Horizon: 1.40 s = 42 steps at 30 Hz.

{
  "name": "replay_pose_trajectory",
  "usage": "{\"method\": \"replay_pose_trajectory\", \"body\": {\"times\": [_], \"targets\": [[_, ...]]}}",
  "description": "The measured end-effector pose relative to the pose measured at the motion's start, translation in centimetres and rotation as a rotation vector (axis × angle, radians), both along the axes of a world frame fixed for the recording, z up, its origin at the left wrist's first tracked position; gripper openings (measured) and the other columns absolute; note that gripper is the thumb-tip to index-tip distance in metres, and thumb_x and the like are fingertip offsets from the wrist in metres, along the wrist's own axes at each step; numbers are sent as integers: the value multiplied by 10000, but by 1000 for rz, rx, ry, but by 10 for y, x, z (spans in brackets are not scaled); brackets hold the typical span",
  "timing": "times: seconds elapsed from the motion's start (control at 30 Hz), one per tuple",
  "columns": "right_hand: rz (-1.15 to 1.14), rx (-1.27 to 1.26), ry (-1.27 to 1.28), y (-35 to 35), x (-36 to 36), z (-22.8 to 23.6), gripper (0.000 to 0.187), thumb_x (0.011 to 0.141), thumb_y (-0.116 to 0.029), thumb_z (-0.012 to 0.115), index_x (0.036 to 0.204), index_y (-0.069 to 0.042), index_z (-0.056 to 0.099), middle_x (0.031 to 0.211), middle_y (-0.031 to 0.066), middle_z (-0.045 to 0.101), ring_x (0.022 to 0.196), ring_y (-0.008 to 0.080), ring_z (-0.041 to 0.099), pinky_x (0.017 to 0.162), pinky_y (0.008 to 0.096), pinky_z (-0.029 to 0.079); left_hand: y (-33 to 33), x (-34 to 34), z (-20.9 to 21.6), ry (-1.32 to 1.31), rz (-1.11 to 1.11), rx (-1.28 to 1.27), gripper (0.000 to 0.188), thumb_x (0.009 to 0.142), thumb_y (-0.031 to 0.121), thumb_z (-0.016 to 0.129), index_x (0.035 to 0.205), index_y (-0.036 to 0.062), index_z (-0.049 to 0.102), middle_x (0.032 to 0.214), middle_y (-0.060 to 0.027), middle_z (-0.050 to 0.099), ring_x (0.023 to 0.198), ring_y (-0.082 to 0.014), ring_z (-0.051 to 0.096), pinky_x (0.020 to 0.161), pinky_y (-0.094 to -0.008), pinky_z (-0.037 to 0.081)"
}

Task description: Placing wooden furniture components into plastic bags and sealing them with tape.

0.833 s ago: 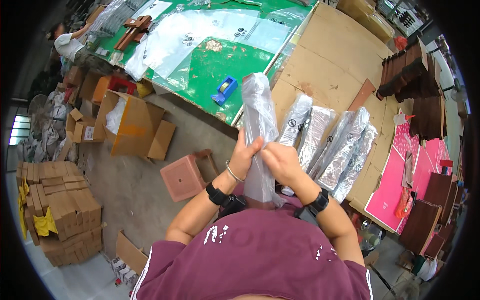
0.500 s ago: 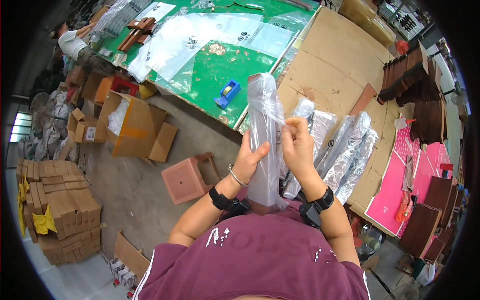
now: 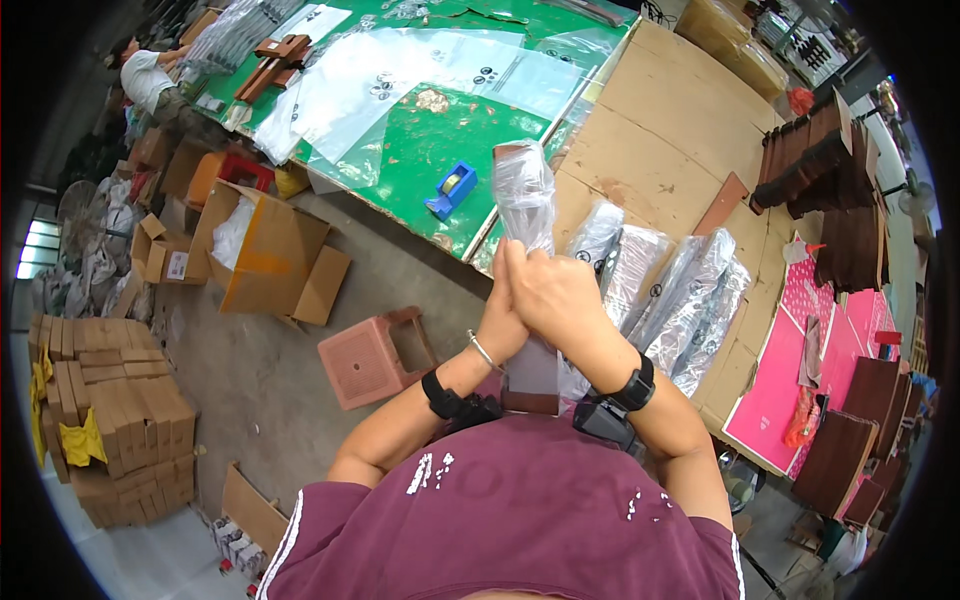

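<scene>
A long, narrow brown piece wrapped in clear plastic film [image 3: 526,205] stands out in front of my chest, its near end against my shirt. My left hand [image 3: 498,318] holds it along the left side, fingers mostly hidden behind. My right hand [image 3: 560,295] lies across its front with fingers curled closed, meeting the left hand's fingertips. The edge of film in the right fingers is covered by the hand. To the right, several similar plastic-wrapped pieces [image 3: 640,275] lie side by side on the cardboard-covered table [image 3: 660,120].
A blue tape dispenser [image 3: 452,190] and clear bags [image 3: 350,80] lie on the green tabletop [image 3: 420,130]. A pink stool [image 3: 365,358] and an open carton [image 3: 265,265] stand at left. Brown slats [image 3: 815,150] are stacked at right. Another person [image 3: 150,80] works at far left.
My right hand has moved left across the wrapped piece, from its right edge to meet my left hand. The film there now lies under the hand.
</scene>
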State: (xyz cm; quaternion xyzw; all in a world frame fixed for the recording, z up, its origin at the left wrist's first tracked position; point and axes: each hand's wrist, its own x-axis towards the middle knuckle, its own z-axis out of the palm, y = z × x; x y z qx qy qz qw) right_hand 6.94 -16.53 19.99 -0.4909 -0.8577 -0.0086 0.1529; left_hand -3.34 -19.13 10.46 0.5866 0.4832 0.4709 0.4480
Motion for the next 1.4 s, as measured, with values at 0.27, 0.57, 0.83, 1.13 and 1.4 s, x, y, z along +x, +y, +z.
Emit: {"method": "replay_pose_trajectory", "body": {"times": [0.27, 0.57, 0.83, 1.13, 1.4], "targets": [[90, -128, -73, 22, -13, -7, 110, 840, -153, 517, 798, -52, 509, 555, 65, 611, 521, 225, 654, 425, 337, 494, -3, -10, -37, 52, -255, -143, 698, 816, 162, 654, 1387, 15, 280, 1338, -117, 399, 1199, -232, 432, 1011, -327, 338], [244, -620, 333, 46, -18, 6, 263, 788, -103, 624, 1032, -14, 586, 919, 134, 654, 913, 282, 620, 771, 397, 491, 3, -13, -35, -334, -41, -299, 555, 871, 183, 614, 1341, 22, 366, 1230, -91, 509, 1109, -178, 512, 922, -337, 428], [371, -337, 573, 91, 37, -19, 462, 806, -208, 671, 1256, -183, 568, 1407, 112, 413, 1283, 331, 380, 1055, 438, 308, -7, -45, -13, -1006, -191, -841, 619, 885, 656, 409, 1073, 84, 554, 916, -56, 608, 726, -172, 594, 650, -321, 527], [491, -204, 231, 102, 6, -10, 459, 770, -471, 669, 1198, -314, 615, 1445, 45, 400, 1369, 355, 253, 1064, 635, 132, -26, -48, -2, -1027, -259, -829, 607, 926, 616, 350, 1159, 83, 523, 949, -78, 618, 746, -172, 604, 664, -316, 512], [323, -455, 34, 103, -20, 7, 177, 782, -316, 674, 781, -138, 666, 757, 25, 633, 972, 219, 564, 895, 480, 326, -19, -39, 13, -945, -184, -755, 511, 962, 528, 362, 1140, 74, 516, 905, -90, 624, 722, -172, 613, 640, -306, 520]]}}
